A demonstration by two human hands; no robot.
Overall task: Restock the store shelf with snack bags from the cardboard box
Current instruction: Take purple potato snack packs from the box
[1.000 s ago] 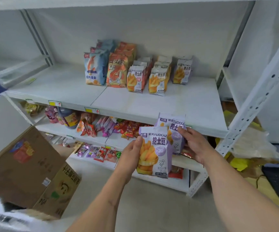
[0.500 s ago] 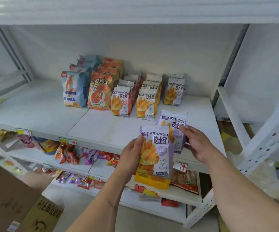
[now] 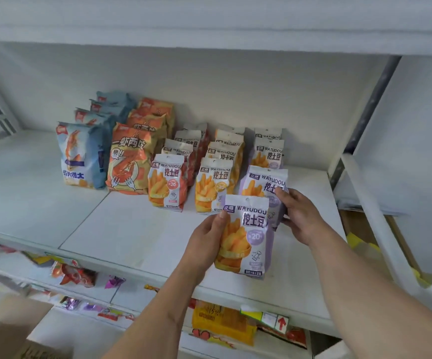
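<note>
Both forearms bare, entering from the lower edge and reaching forward and up. Left hand [image 3: 207,239]: thumb up along the near face of a purple snack bag [image 3: 248,237], remaining fingers hidden behind it; bag held upright in this grip. Right hand [image 3: 301,216]: further forward and slightly higher, fingers curled around the right edge of a second purple bag [image 3: 261,182], fingertips on its front. Hands close together, not touching. Wrists roughly straight.
</note>
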